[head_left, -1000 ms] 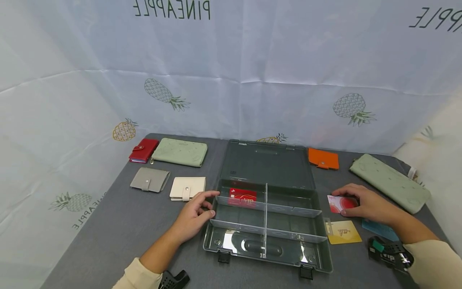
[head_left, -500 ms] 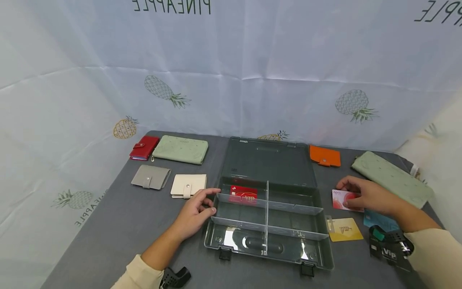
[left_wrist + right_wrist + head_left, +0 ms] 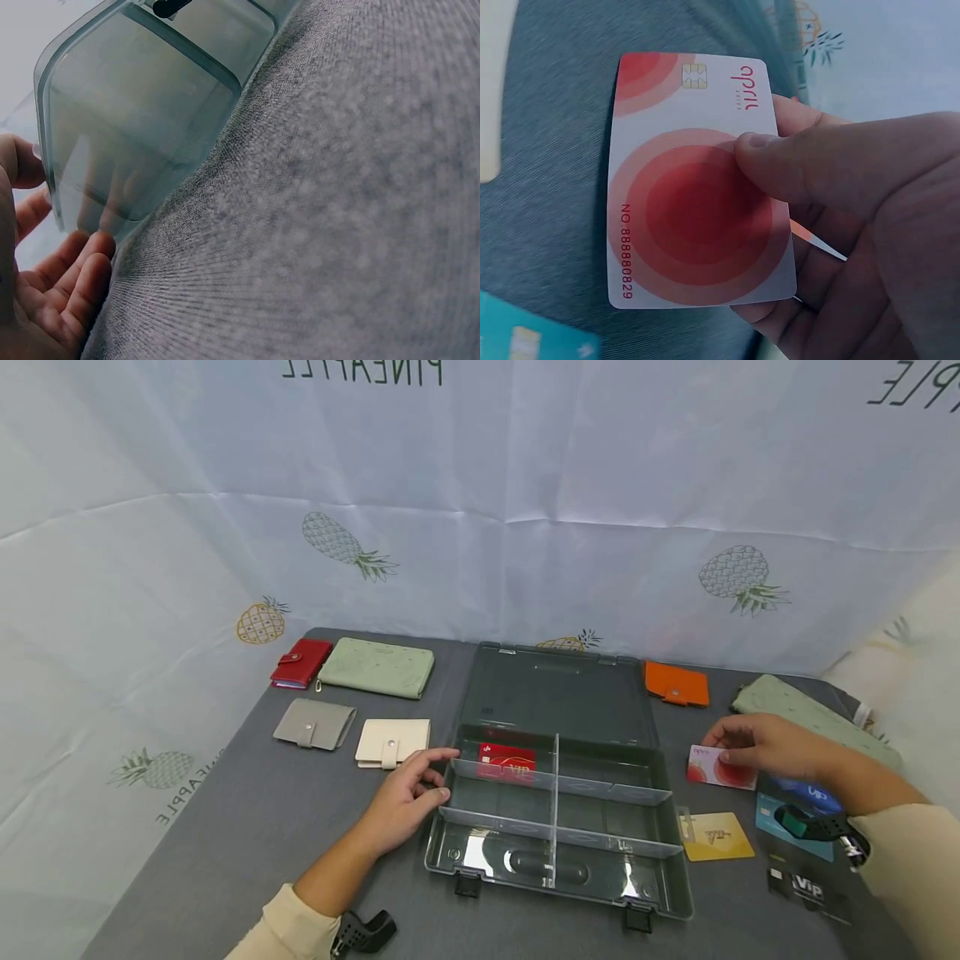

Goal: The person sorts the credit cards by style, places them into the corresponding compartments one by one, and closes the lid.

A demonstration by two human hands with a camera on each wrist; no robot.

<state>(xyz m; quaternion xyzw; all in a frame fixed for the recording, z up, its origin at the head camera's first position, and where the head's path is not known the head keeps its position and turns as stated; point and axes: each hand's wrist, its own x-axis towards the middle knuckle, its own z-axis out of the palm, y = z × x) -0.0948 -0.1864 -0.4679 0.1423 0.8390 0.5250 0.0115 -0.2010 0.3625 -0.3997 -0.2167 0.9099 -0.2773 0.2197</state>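
Note:
A white card with red circles and the word april is pinched in my right hand, thumb on its face and fingers behind. It is tilted up over the table right of the box in the head view. My left hand rests against the left wall of a dark translucent plastic box, with its fingertips at the rim; the left wrist view shows its fingers loosely bent beside the wall. The box's lid lies back, and clear dividers split it into several compartments. A red VIP card lies in the back left one.
Right of the box lie a gold card, a teal card, a blue card and a black VIP card. Orange, red, grey and cream wallets and green purses surround it.
My right hand has lifted the april card and drawn it slightly back, tilting it up. The blue, teal and black cards show more from under the arm. My left hand stays at the box.

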